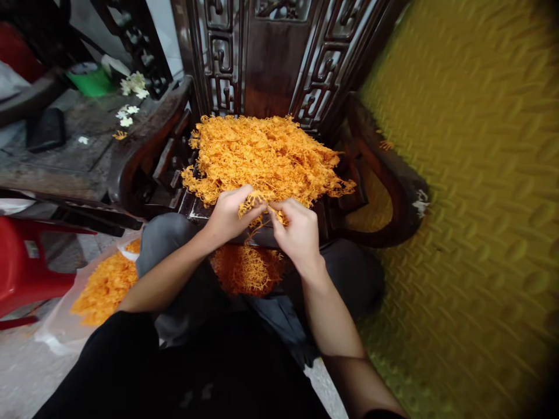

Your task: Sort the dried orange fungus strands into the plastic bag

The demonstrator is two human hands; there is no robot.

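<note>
A big heap of orange frilly plastic sprigs lies on the seat of a dark carved wooden chair. My left hand is at the heap's near edge, its fingers pinched on a small orange sprig. My right hand meets it from the right, fingers also closed on the same sprig. A smaller clump of orange sprigs rests below my hands, between my knees.
A clear plastic bag of orange sprigs lies on the floor at the left, beside a red plastic stool. A wooden bench holds white flowers, a green cup and a black object. A yellow embossed wall stands at the right.
</note>
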